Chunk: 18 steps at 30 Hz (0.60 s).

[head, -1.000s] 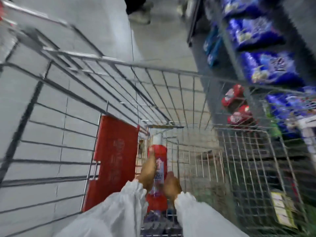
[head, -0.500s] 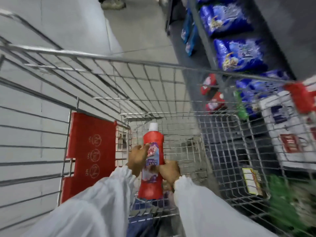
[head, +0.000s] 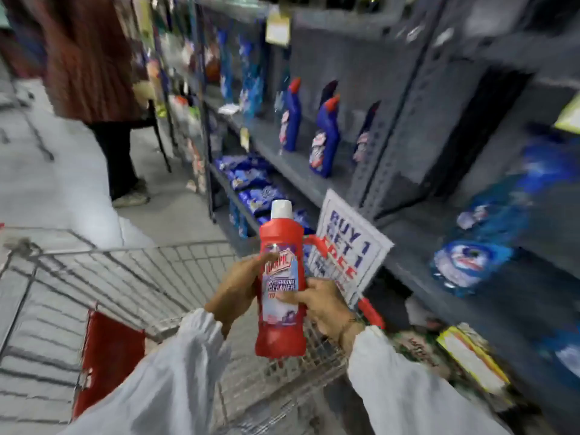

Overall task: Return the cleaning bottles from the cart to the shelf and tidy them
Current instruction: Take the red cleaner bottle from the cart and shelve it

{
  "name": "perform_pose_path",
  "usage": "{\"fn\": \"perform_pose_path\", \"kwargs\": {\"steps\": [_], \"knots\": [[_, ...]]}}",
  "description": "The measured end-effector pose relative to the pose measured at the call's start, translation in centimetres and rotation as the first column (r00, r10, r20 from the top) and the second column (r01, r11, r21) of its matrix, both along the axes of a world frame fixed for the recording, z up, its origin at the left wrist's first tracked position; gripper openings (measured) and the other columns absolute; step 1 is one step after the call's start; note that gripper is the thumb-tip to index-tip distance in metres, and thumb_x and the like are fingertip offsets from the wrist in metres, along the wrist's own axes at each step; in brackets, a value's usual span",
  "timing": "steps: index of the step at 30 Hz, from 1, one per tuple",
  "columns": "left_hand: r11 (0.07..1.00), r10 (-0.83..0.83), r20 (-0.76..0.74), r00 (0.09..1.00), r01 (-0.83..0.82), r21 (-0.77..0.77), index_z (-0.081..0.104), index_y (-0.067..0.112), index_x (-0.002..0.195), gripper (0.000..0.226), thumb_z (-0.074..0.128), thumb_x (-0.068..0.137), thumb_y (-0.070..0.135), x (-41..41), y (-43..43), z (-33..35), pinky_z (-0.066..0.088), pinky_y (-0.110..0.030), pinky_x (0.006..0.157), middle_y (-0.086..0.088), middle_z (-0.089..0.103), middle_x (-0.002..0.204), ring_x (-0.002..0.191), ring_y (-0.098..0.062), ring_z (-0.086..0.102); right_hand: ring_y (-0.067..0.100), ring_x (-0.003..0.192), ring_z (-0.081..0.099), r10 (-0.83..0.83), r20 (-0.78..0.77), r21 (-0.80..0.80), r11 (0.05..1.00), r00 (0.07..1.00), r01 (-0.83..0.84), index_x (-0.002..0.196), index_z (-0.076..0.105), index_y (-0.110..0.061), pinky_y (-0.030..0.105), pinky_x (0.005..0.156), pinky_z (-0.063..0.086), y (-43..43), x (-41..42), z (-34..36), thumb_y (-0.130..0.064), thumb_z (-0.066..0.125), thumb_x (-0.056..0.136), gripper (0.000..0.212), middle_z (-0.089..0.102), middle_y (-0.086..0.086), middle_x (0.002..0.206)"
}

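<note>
I hold a red bathroom cleaner bottle (head: 281, 277) with a white cap upright above the wire cart (head: 131, 277). My left hand (head: 238, 287) grips its left side and my right hand (head: 317, 302) grips its right side at the label. On the grey shelf (head: 301, 166) to the right stand three blue cleaning bottles with red caps (head: 326, 136), spaced apart. The bottle is level with the shelf's front edge and apart from it.
A "Buy 1 Get 1 Free" sign (head: 348, 246) hangs off the shelf edge just right of the bottle. Blue detergent bags (head: 470, 262) lie on the lower right shelf. A person (head: 94, 73) stands in the aisle ahead. The cart's red flap (head: 106, 356) is at lower left.
Both hands have lifted the red bottle up out of the cart. My view has swung up and right from the cart's inside to the shelf.
</note>
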<state>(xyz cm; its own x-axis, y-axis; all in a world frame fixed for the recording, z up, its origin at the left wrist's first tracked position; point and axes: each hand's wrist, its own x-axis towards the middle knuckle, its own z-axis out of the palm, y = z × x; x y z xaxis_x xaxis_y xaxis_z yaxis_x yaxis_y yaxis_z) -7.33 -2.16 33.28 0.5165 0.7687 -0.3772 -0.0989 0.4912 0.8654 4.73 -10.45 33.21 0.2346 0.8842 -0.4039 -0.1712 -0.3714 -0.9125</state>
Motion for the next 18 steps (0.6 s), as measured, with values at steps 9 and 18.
{"fn": "perform_pose_path", "kwargs": {"steps": [9,18], "knots": [[0.966,-0.054,0.362,0.930,-0.043,0.254,0.066,-0.001,0.100,0.042,0.067,0.077,0.034,4.3,-11.1,20.0,0.059,-0.038,0.065,-0.016,0.072,0.083,0.064,-0.025,0.069,0.013,0.059,0.071,-0.053,0.178,0.361,0.933,0.983,-0.015,0.073,0.073,-0.007,0.024,0.055,0.057,-12.4,3.6,18.1,0.017,0.071,0.066,0.025,0.076,0.002,0.067],[0.873,-0.102,0.342,0.934,-0.080,0.480,0.071,0.007,0.086,0.041,0.074,0.070,0.044,6.1,-18.4,31.4,0.061,-0.041,0.072,-0.012,0.076,0.078,0.069,-0.027,0.071,0.019,0.069,0.072,-0.178,0.348,0.502,0.864,0.920,-0.023,0.090,0.072,0.000,0.029,0.062,0.060,-20.0,5.1,29.0,0.002,0.082,0.061,0.031,0.076,0.008,0.082]]}}
